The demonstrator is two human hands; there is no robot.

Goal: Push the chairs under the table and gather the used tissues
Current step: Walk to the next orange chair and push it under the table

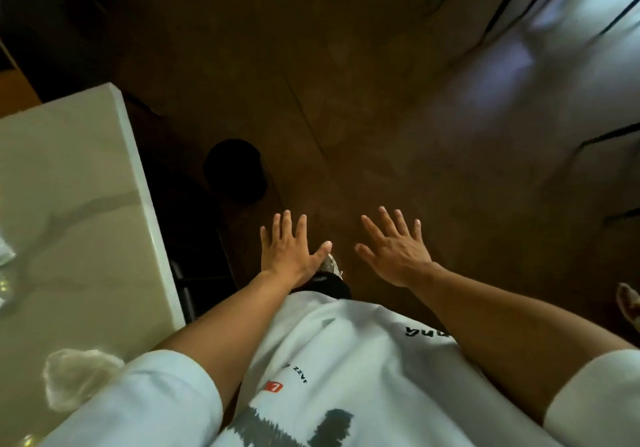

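At far left a pale stone-look counter (79,176) carries a crumpled white tissue (74,379) near its front edge, beside the white sleeve; another scrap (6,256) shows at the left border. A dark chair (194,273) sits tucked under the counter's right edge. Beyond it, a round black bin (235,169) stands on the brown floor (346,100). The left hand (289,254) hovers with its grip spread flat and empty; the right hand (394,250) likewise, fingers splayed, grasping nothing.
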